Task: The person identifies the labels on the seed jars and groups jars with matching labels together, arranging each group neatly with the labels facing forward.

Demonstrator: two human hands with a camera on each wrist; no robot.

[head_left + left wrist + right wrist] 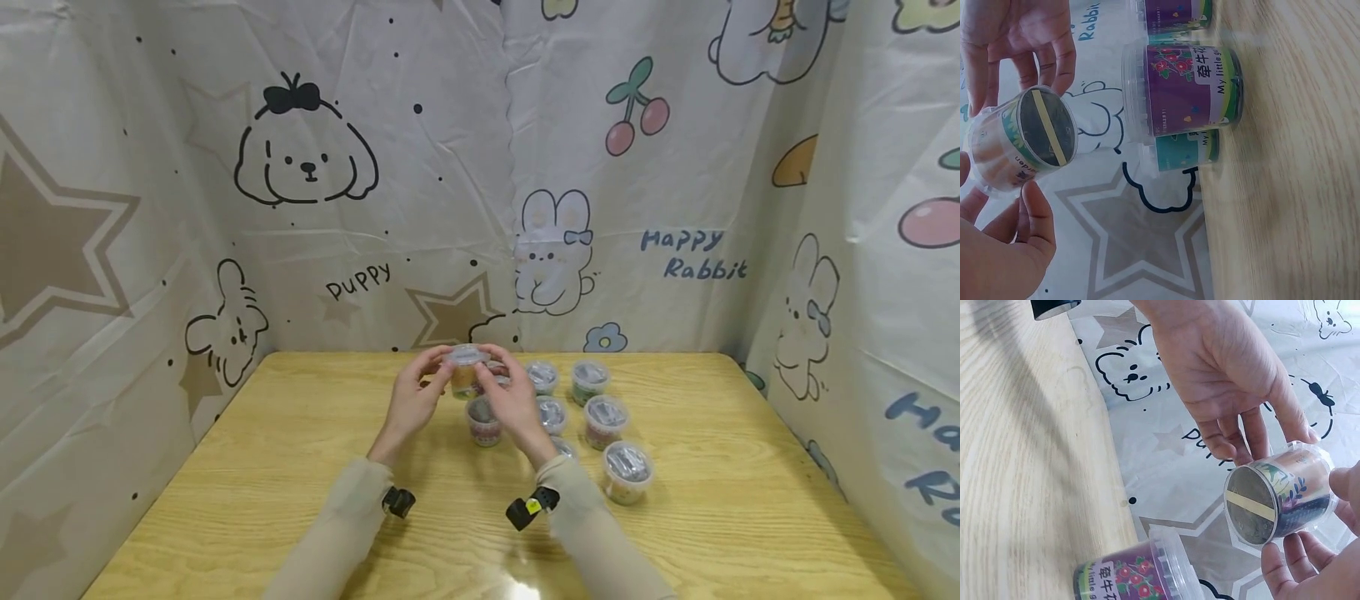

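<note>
Raised above the far part of the table is a small clear plastic cup (463, 383) with a lid and an orange printed label. My left hand (411, 402) grips its left side and my right hand (516, 404) its right side, thumbs toward me. In the left wrist view the cup (1004, 147) is tilted, showing a dark base crossed by a pale strip. The right wrist view shows that strip on the cup (1282, 497) too. Just below the hands stands a purple-labelled cup (1185, 94) with red flowers printed on it.
Several similar lidded cups stand upright to the right on the wooden table (300, 500), among them a cup (590, 383) at the back and a cup (627, 473) nearest me. A teal-labelled cup (1186, 151) is behind the purple one. Printed curtains (450, 167) hang around the table.
</note>
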